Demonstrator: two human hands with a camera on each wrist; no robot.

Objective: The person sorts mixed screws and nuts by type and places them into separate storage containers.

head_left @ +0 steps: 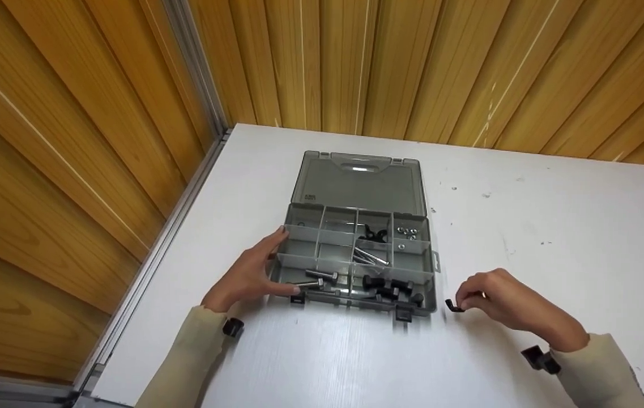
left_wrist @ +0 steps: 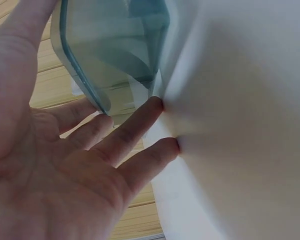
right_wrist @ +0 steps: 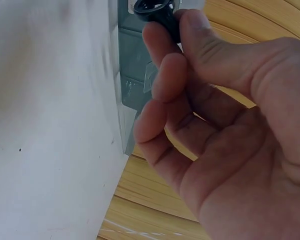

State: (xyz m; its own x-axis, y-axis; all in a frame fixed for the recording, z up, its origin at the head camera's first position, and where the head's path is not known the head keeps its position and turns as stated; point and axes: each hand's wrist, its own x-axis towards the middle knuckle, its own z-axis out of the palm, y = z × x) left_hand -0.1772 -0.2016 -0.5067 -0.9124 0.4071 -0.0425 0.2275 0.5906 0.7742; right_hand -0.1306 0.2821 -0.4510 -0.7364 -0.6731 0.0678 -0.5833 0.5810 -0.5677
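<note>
A grey translucent organizer box [head_left: 336, 236] lies open on the table, its lid [head_left: 364, 181] folded back. My left hand [head_left: 248, 272] rests at its left front corner, the thumb along the front rim and the forefinger at the left wall. In the left wrist view the fingers [left_wrist: 127, 135] are straight and spread, two tips on the tabletop. Right of the box, my right hand [head_left: 503, 300] pinches a small black hook-like piece [head_left: 453, 306] between thumb and fingertips. The right wrist view shows this piece's round, ring-like end [right_wrist: 152, 7] and short stem.
Silver bolts [head_left: 322, 275] and black bolts [head_left: 387, 286] fill the front compartments. Behind them are long silver rods [head_left: 370, 258], black curved pieces [head_left: 374, 233] and small nuts [head_left: 406, 231]. Wood-patterned walls [head_left: 401, 68] border the white table [head_left: 525, 226] at the back and left.
</note>
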